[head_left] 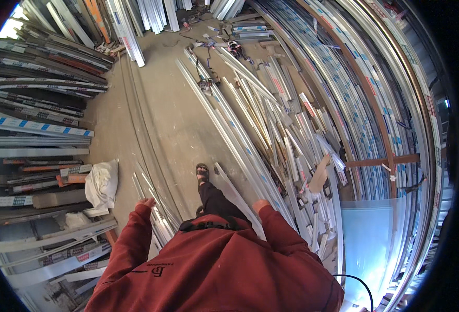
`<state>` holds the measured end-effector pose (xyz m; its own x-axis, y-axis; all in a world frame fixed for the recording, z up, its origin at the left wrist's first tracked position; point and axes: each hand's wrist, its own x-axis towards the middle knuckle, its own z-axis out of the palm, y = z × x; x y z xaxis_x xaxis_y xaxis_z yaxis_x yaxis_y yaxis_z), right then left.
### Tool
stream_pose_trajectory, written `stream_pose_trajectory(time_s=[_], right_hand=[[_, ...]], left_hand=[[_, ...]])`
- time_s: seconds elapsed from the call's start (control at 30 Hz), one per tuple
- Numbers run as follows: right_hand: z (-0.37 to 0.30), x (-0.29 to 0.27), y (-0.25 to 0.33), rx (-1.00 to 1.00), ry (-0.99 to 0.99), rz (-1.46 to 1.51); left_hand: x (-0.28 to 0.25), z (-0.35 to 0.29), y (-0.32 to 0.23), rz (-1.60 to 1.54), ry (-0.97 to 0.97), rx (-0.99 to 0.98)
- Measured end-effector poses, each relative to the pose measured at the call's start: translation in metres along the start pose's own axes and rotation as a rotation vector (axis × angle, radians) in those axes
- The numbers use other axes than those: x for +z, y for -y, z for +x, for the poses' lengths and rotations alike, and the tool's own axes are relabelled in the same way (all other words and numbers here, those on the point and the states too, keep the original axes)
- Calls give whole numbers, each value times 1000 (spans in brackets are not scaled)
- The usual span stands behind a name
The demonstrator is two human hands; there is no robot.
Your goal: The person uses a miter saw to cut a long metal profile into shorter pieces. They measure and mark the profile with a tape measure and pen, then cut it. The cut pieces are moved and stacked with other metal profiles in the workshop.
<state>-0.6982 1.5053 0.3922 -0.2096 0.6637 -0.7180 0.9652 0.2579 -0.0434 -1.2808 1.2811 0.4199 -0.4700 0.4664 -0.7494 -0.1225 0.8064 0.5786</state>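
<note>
My left hand [147,203] hangs low beside my body at the end of a red sleeve, its fingers loosely apart and nothing visible in them. Below and beside it, thin metal profiles [159,221] lie on the floor. On the other side, my right hand [261,206] shows only its back past the cuff; its fingers are hidden. Nearest to that hand are long silvery metal profiles [240,136] stretched along the floor, and a flat pale strip [234,195] lies by my foot. One sandalled foot [202,172] is forward on the floor.
Racks of stacked profiles [42,125] line the left, with a white sack [102,183] at their edge. Loose offcuts [276,112] clutter the floor at right, before a long rack [344,93] of profiles. A bluish translucent sheet [367,239] stands near right. Upright profiles [125,34] lean far ahead.
</note>
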Motion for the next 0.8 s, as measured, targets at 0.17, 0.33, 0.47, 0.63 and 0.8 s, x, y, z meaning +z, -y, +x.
stream_pose_trajectory(time_s=[0.17,0.33,0.47,0.63,0.8], right_hand=[[57,-68,40,-177,99,-169],[145,-170,88,34,-100,199],[173,-322,190,59,-169,443],[253,-392,258,71,-188,478],[303,-437,318,188,-170,543]], left_hand=[[-9,46,-90,29,62,-21],[-53,119,-84,125,148,-142],[-84,107,-135,54,79,-299],[-148,203,-166,511,365,91],[-224,390,-254,749,213,-6]])
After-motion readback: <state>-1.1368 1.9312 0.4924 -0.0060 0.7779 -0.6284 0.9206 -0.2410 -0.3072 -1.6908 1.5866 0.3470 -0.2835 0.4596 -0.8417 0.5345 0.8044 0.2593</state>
